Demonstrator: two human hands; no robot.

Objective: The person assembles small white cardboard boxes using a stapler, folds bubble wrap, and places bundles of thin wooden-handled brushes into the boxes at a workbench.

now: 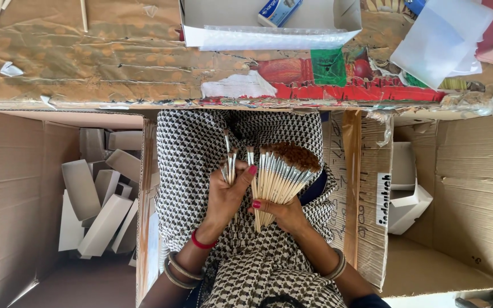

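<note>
Worktable (87,63) runs across the top of view, beyond the fingers — brown covering, creased and torn, with a red and green printed patch at right. An open white box (269,25) sits on it. Left of the fingers, a cardboard carton (24,199) holds small white boxes (98,205) in a jumble. Right of them, a second carton (463,188) — nearly bare. Even daylight, soft shadows.

Lap gap narrow: left carton (27,188), right carton (463,188), table edge (144,104) hem in.
</note>
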